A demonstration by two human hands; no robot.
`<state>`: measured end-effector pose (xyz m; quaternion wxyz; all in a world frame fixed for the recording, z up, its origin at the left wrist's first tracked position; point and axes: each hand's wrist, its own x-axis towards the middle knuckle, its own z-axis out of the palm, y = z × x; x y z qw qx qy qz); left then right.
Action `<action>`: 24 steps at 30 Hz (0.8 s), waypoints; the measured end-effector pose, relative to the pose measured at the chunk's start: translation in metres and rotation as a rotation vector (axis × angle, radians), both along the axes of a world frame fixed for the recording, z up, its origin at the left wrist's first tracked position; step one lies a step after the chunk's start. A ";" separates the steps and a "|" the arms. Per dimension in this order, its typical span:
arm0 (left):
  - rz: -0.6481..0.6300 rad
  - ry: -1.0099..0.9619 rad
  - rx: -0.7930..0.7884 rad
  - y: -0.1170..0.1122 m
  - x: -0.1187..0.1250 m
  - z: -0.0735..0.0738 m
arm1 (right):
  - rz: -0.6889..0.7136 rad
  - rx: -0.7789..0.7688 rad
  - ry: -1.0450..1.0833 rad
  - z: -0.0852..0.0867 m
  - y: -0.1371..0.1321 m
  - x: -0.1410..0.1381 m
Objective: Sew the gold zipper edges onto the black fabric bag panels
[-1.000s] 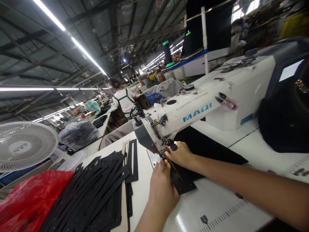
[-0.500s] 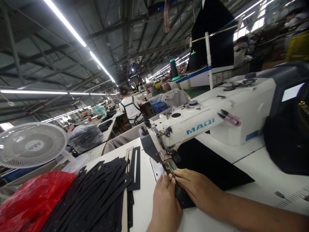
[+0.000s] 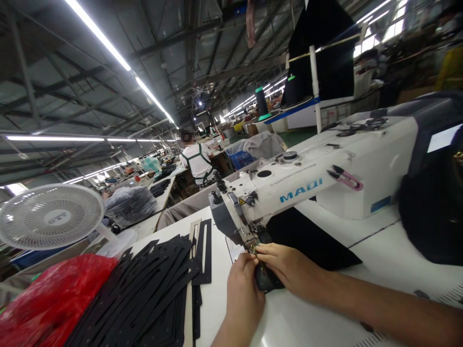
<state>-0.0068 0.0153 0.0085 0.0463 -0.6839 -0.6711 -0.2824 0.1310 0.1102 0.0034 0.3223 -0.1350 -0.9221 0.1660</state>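
Observation:
A piece of black fabric (image 3: 311,236) lies under the arm of a white sewing machine (image 3: 300,185) marked MAQI. Its near end (image 3: 265,279) shows between my hands. My left hand (image 3: 243,294) has its fingers drawn together on the fabric's left edge, just in front of the presser foot (image 3: 252,246). From the right, my right hand (image 3: 291,267) presses its closed fingers on the fabric beside the foot, fingertips almost touching the left ones. The needle point and the fabric edge under my fingertips are hidden.
Left on the white table is a spread pile of black strips (image 3: 144,294) with slots. A red plastic bag (image 3: 61,294) and white fan (image 3: 54,217) stand beyond it. Pink-handled thread snips (image 3: 345,178) rest on the machine. A person (image 3: 197,161) works ahead, back turned.
The fabric has moved away from me under the presser foot, so less of its near end shows. Both hands have gone slightly forward with it, towards the needle.

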 end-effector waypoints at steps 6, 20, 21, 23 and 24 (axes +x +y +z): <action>0.262 0.060 -0.011 -0.016 0.008 0.006 | -0.674 0.088 -0.181 -0.007 0.049 0.060; -0.116 0.172 0.083 -0.020 0.009 0.003 | -0.732 0.090 -0.437 -0.004 0.060 0.085; -0.108 0.160 0.100 -0.021 0.008 0.001 | -0.733 0.096 -0.436 -0.004 0.061 0.085; -0.052 0.136 0.173 -0.021 0.005 -0.008 | -0.748 0.138 -0.422 0.000 0.057 0.083; -0.015 0.141 0.223 -0.021 0.002 -0.015 | -0.734 0.188 -0.390 0.004 0.052 0.079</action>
